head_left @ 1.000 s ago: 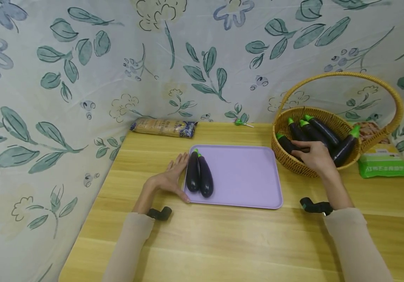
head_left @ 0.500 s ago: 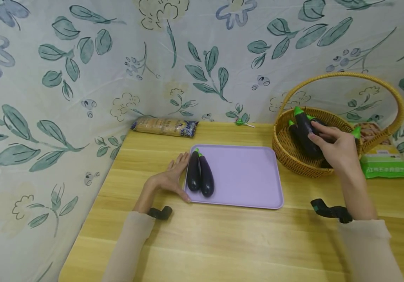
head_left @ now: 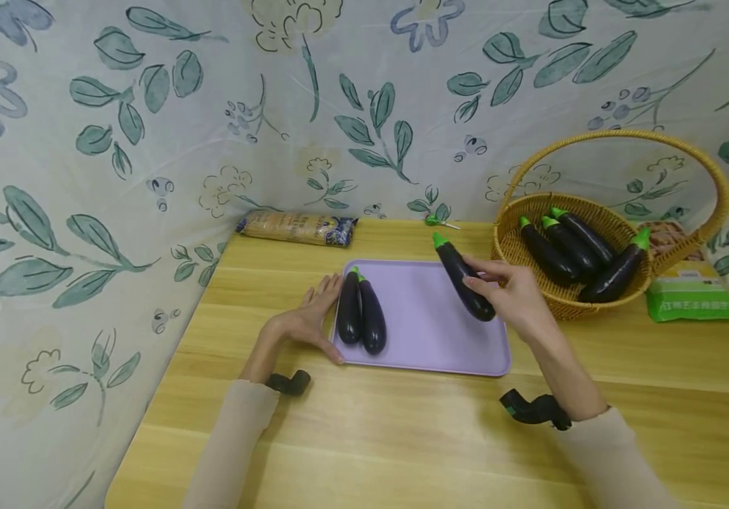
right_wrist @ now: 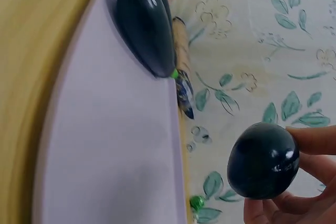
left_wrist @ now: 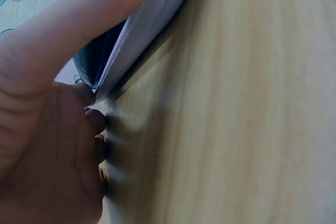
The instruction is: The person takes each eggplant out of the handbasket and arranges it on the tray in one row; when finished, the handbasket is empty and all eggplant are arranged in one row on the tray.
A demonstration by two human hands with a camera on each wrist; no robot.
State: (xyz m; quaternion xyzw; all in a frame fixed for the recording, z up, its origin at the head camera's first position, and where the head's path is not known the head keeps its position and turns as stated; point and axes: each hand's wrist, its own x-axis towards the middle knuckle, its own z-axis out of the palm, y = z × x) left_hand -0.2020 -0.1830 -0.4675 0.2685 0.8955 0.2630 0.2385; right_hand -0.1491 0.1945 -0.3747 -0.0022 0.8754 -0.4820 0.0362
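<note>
An eggplant [head_left: 464, 278] with a green stem is pinched between the thumb and fingers of my right hand [head_left: 517, 297], held above the right part of the lilac tray [head_left: 424, 346]. In the right wrist view the held eggplant [right_wrist: 263, 161] shows its round dark end. Two more eggplants [head_left: 361, 314] lie side by side at the tray's left end, stems pointing away. My left hand [head_left: 303, 326], fingers spread, rests against the tray's left edge. Seen from the left wrist, the thumb and fingertips of the left hand [left_wrist: 58, 114] are right at the tray's rim [left_wrist: 118, 61].
A wicker basket [head_left: 532, 300] with a tall handle holds several eggplants at the right. Beside it lies a green food packet [head_left: 689, 297]. A long wrapped packet [head_left: 297, 228] and a green lollipop [head_left: 434, 220] lie along the back of the wooden table [head_left: 402, 438], by the floral cloth.
My right hand has lifted an eggplant out of the basket and carried it left to over the tray. My left hand has stayed at the tray's edge.
</note>
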